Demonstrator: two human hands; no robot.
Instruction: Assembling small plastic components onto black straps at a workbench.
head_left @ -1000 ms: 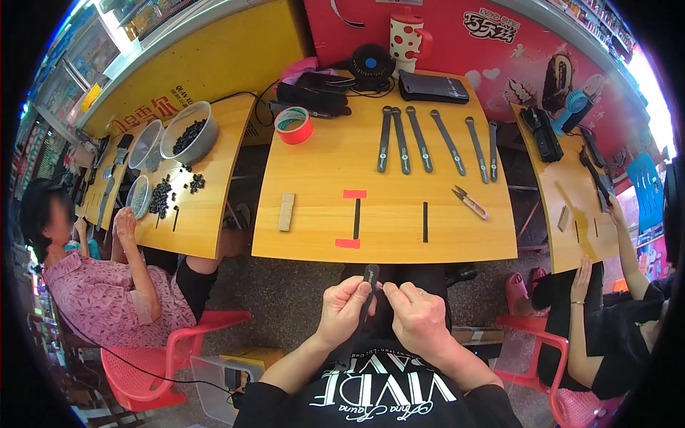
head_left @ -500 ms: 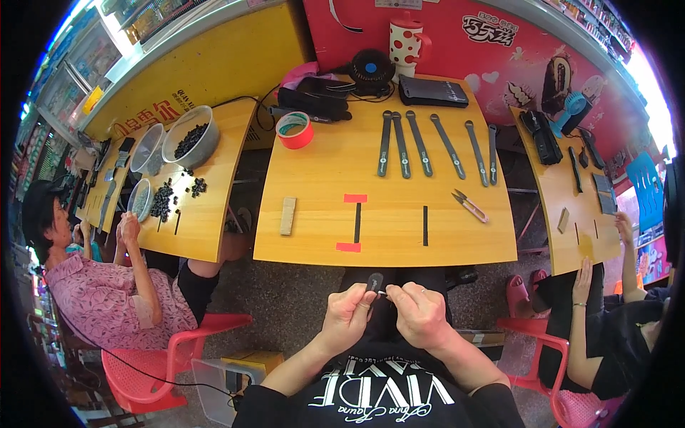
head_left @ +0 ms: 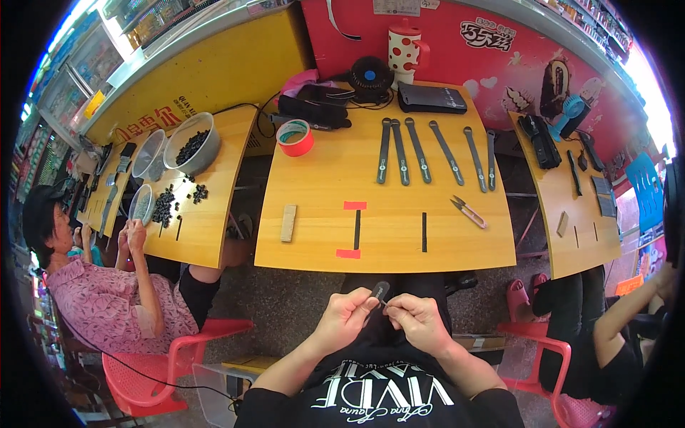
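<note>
My left hand (head_left: 344, 319) is closed on a dark grey strap with a rounded end (head_left: 382, 289), held over my lap before the table's near edge. Close beside that end, my right hand (head_left: 417, 321) pinches something thin, too small to name. Several similar grey straps (head_left: 424, 153) lie fanned across the far right half of the table. A pair of thread snips (head_left: 469, 212) rests below them. Two black strips (head_left: 357, 230) run along the near part, one between red tape pieces (head_left: 354, 205). To their left lies a small wooden block (head_left: 288, 223).
At the back of the table (head_left: 328, 175) are a red tape roll (head_left: 305, 145), a black fan (head_left: 372, 74), a dotted tumbler (head_left: 404, 53) and a black pouch (head_left: 432, 98). People sit at side tables; the left one holds tubs (head_left: 207, 157) and small black pieces.
The strap's end has tilted to the right, and both my hands have dropped slightly. The co-worker at the right has drawn their hands off the table. The whole view has shifted a little.
</note>
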